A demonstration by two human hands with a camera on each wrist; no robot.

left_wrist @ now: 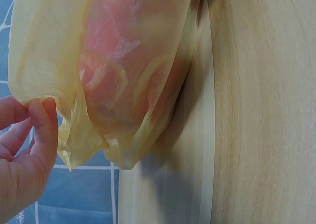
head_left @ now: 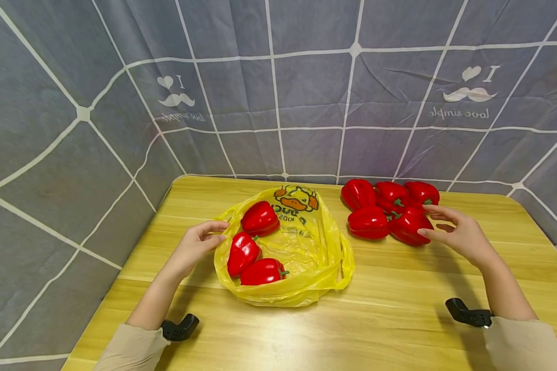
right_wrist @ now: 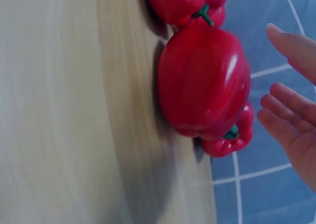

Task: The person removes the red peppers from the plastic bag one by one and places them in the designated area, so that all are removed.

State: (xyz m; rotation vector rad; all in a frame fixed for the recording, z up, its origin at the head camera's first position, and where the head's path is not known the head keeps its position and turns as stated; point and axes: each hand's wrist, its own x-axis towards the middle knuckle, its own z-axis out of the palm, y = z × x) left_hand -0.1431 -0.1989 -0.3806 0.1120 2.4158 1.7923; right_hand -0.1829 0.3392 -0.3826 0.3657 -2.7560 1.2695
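Note:
A yellow plastic bag (head_left: 278,294) with a duck print lies spread, its mouth facing up. Inside it are three red bell peppers, one toward the back (head_left: 260,218), one at the left (head_left: 243,254) and one in front (head_left: 263,271). My left hand (head_left: 196,248) pinches the bag's left rim between thumb and fingers, as the left wrist view shows at close range. My right hand (head_left: 461,237) hovers around the right side of a red bell pepper (head_left: 409,228), thumb and fingers spread apart. In the right wrist view a gap shows between the fingers and this pepper (right_wrist: 205,83).
Several more red bell peppers (head_left: 367,223) sit clustered at the back right of the wooden table (head_left: 376,319), right of the bag. A grey tile-patterned curtain (head_left: 306,98) hangs behind the table and along its left side.

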